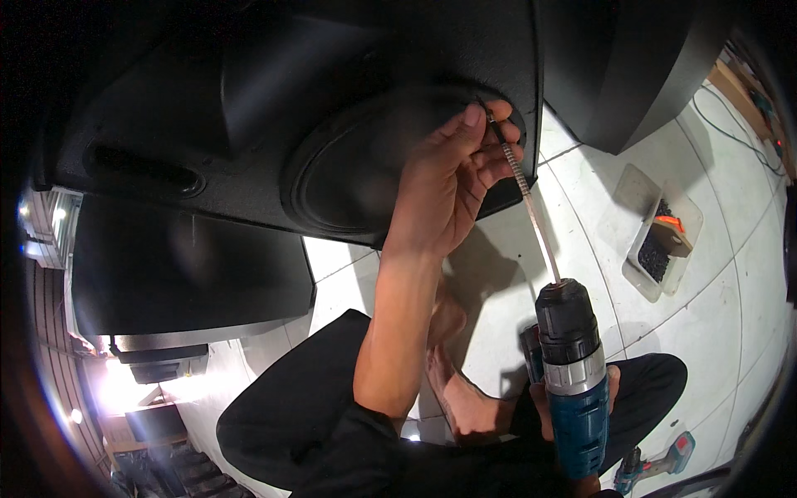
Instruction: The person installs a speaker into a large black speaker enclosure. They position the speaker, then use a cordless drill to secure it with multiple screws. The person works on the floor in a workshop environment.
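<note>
My left hand [448,170] is raised against a black speaker cabinet [191,91], beside its round recess [349,158]. Its thumb and fingers pinch what looks like a small dark screw [480,103], mostly hidden by the fingertips, at the end of a long driver bit [531,203]. The bit slants up and left from the chuck of a blue and black cordless drill [579,398]. My right hand [613,386] is wrapped round the drill's grip, largely hidden behind its body.
A clear plastic box [656,236] with small black pieces and an orange item sits on white floor tiles [573,199]. A second drill [660,465] lies at lower right. More black cabinets stand left [191,266] and right [614,75]. A cable [730,124] runs along the far right.
</note>
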Demonstrator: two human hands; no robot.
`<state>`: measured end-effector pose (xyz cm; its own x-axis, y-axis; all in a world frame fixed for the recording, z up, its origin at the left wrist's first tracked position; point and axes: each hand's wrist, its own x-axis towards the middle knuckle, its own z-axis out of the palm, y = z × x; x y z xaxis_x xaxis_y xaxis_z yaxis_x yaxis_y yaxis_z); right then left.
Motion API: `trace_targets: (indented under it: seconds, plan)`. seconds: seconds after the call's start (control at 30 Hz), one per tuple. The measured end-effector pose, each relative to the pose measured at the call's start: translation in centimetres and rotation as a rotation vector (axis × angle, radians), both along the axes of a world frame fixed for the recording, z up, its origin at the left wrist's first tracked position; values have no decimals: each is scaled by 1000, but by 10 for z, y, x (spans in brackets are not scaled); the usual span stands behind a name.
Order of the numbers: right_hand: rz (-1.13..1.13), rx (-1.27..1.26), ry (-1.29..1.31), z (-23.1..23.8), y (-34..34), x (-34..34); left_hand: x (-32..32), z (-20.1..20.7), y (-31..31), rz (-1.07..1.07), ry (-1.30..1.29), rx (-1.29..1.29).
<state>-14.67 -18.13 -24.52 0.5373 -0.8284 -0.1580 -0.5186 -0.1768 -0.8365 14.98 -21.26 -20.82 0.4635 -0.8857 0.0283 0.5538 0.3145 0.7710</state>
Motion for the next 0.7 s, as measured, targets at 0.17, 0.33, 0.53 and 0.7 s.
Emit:
trace_targets:
  seconds: [0.17, 0.33, 0.53, 0.7]
  plan:
    - [-199, 425, -109, -53, 11, -25, -2, -1, -2, 46, -41, 25]
    - [-321, 577, -259, -43, 6, -6, 4, -1, -8, 62, -55, -7]
    - [41, 208, -8, -22, 0, -10, 7, -3, -9, 57, -43, -20]
    - [-19, 360, 54, -33, 14, -13, 7, 0, -9, 75, -28, 6]
